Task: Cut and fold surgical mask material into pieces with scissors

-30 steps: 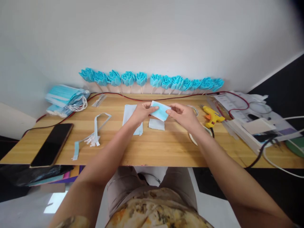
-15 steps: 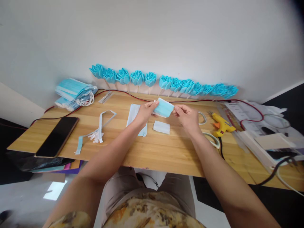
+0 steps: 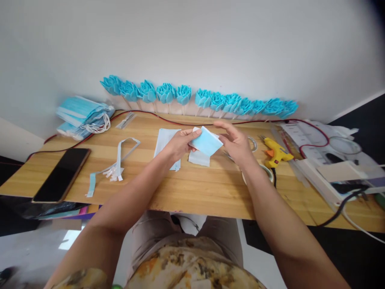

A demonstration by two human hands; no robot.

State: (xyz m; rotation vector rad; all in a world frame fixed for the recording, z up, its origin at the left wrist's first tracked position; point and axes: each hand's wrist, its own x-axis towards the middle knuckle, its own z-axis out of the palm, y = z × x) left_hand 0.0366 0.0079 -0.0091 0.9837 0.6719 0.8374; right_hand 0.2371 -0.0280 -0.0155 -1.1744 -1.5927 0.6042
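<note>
My left hand [image 3: 182, 142] pinches the left edge of a light blue piece of face-mask fabric [image 3: 207, 140], raised above the table. At the piece's right edge, my right hand [image 3: 236, 143] has its fingers apart, the index finger lifted; whether the thumb touches the fabric I cannot tell. Below the held piece lies a white folded fabric piece [image 3: 199, 159], partly covered from view. A pale blue flat mask sheet [image 3: 161, 140] rests on the table, partly behind my left hand and wrist.
Blue fabric flowers [image 3: 166, 93] on sticks line the wall. Stacked masks [image 3: 82, 112], a phone [image 3: 61, 174] and trimmed strips [image 3: 118, 160] are at left. At right are tape rolls [image 3: 267, 172], a yellow glue gun [image 3: 276, 152] and a white box [image 3: 319, 180]. A red-black cable [image 3: 159, 116] runs behind.
My right hand has loosened its pinch on the blue fabric's right side and spread its fingers. The piece has turned in my left hand, its right corner now angled. The view has shifted slightly.
</note>
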